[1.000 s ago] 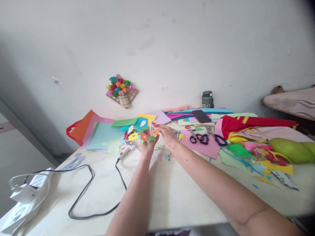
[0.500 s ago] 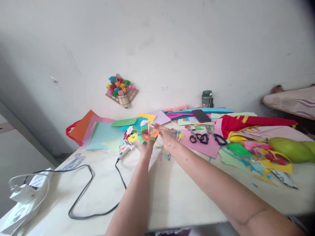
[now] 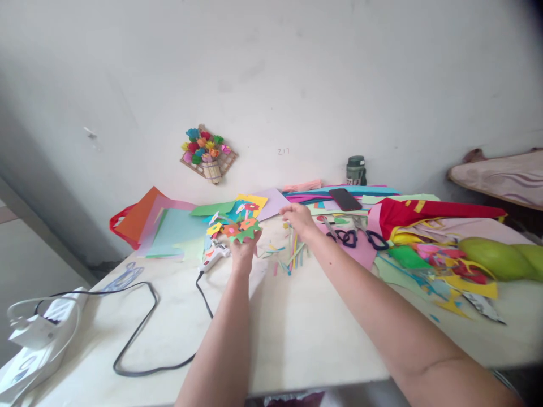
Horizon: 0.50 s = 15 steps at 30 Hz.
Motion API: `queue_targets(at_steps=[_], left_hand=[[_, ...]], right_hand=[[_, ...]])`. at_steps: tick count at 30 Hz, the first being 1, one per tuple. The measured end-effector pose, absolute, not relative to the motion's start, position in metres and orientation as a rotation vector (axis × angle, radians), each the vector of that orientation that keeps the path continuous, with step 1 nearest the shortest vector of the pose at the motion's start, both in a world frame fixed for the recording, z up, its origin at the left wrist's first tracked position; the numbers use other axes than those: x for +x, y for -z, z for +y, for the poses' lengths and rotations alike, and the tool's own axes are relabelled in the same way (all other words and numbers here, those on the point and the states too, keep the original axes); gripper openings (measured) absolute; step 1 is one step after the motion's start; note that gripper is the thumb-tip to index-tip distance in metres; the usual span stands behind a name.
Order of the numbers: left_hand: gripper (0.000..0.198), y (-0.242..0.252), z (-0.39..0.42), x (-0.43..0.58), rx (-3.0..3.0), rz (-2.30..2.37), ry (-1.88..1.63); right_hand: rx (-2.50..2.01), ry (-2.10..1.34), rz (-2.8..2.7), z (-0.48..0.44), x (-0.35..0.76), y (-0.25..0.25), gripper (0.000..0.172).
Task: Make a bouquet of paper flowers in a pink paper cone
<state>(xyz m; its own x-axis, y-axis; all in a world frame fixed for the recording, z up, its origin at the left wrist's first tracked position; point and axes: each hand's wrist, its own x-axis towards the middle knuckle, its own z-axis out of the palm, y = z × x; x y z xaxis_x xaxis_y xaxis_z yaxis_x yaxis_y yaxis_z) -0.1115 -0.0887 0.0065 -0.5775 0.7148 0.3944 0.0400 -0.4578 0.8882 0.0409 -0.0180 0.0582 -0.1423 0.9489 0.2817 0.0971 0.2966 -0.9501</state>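
Several flowers (image 3: 231,230) are already bunched in the left hand's (image 3: 242,251) hold, right of the glue gun (image 3: 215,255), while the right hand (image 3: 299,221), its grip unclear, hovers near unattached strips (image 3: 293,251) on the table (image 3: 318,333).

Soft pale light, faint shadow on the table (image 3: 322,339), upper-right corner dark.

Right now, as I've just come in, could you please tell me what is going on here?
A person's left hand holds a bunch of paper flowers above the table. The right hand is apart from the bunch, near some paper strips; whether its fingertips pinch anything is too small to tell. A glue gun lies beside the left hand, and scissors lie to the right of the strips.
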Motion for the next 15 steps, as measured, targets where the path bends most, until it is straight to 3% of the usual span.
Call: queue_targets(at_steps=[5, 12, 15], left_hand=[[0.023, -0.009, -0.091, -0.107, 1.279, 1.253, -2.01], [0.026, -0.009, -0.091, -0.105, 1.252, 1.181, -1.929], [0.025, -0.009, -0.091, -0.104, 1.23, 1.187, -1.956]], right_hand=[[-1.56, -0.541, -2.063, 0.009, 0.086, -0.064, 0.01], [-1.913, -0.482, -2.358, 0.015, 0.092, -0.042, 0.012], [-1.902, -0.578, -2.379, 0.014, 0.084, -0.028, 0.025]])
